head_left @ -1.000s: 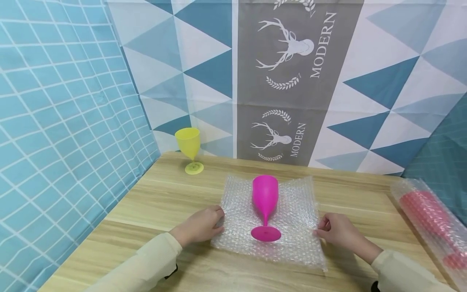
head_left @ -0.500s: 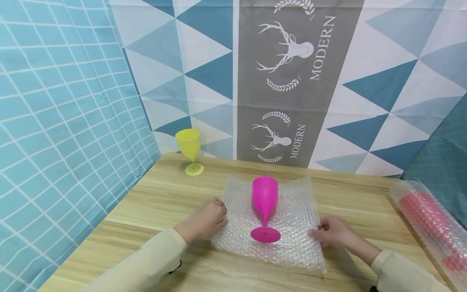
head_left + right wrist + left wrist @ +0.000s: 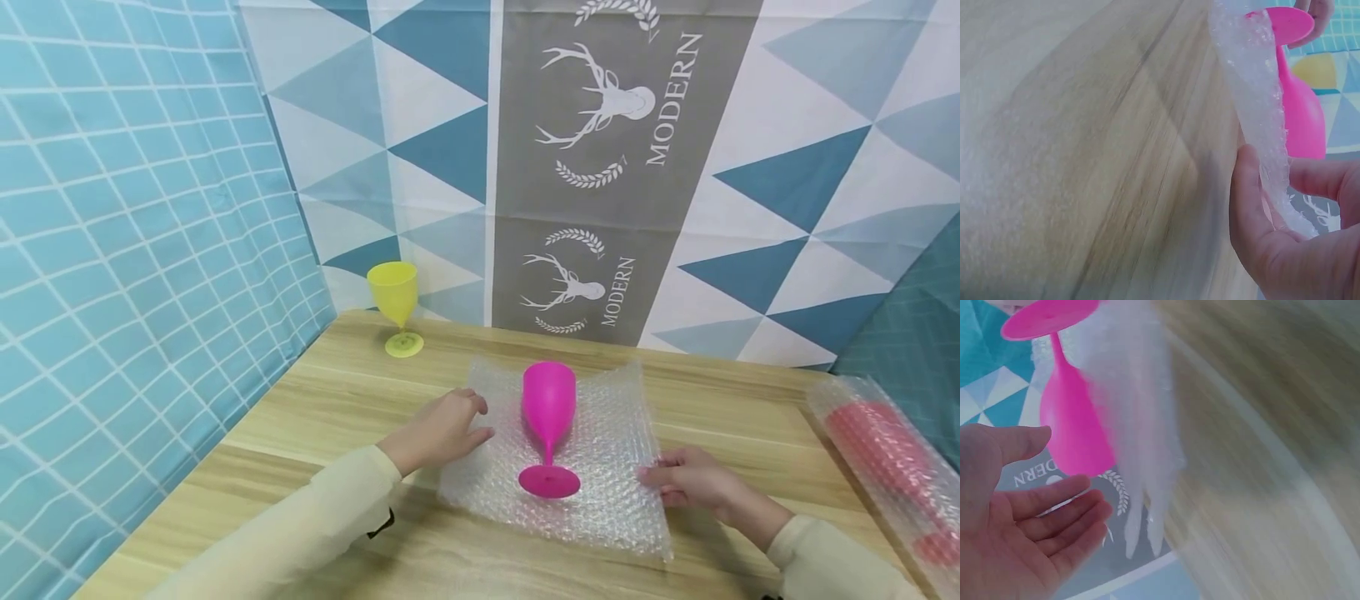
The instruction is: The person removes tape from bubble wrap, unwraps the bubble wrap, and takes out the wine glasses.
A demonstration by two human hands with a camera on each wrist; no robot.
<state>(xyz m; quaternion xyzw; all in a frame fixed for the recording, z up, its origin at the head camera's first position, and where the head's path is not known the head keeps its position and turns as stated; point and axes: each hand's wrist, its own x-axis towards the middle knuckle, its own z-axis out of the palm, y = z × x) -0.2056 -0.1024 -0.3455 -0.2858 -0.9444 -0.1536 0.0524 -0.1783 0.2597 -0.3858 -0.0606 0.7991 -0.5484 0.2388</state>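
Note:
A pink plastic goblet point(image 3: 549, 400) lies on its side on a sheet of bubble wrap point(image 3: 607, 508), its round base toward me. Over the sheet's left part is my left hand point(image 3: 442, 427), near the goblet but apart from it. In the left wrist view that left hand point(image 3: 1041, 531) has its palm showing and fingers extended, with nothing held. My right hand point(image 3: 693, 482) pinches the sheet's right edge. The right wrist view shows the right hand point(image 3: 1297, 244) with the bubble wrap point(image 3: 1254, 81) between thumb and fingers.
A yellow goblet point(image 3: 395, 296) stands upright at the table's back left. On the right lies a red object wrapped in bubble wrap point(image 3: 892, 467). A patterned cloth point(image 3: 442, 167) hangs behind the wooden table point(image 3: 345, 408), and a blue checked cloth point(image 3: 150, 208) hangs at the left.
My left hand has left the sheet's left edge and moved right and farther in, toward the pink goblet, its fingers spreading. The right hand stays at the right edge.

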